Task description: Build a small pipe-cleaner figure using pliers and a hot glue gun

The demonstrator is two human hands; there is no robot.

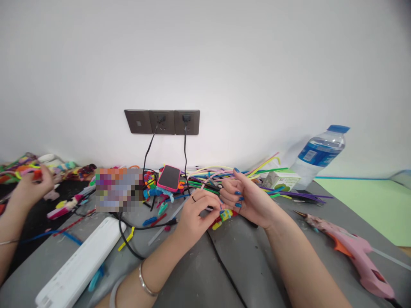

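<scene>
My left hand is closed in a pinch at the middle of the grey table. A bit of pink shows at its fingertips, too small to name. Close beside it, my right hand has its fingers curled in toward the palm and its thumb raised; anything inside the curl is hidden. Just below the fingertips of both hands lies a yellow, red and teal fuzzy piece, partly covered by them. Behind the hands, a loose bundle of coloured pipe cleaners lies along the wall.
A pink glue gun lies at right, near a tilted water bottle and a small box. At left are a white power strip, a phone, black cables and another person's hand. Wall sockets hold two plugs.
</scene>
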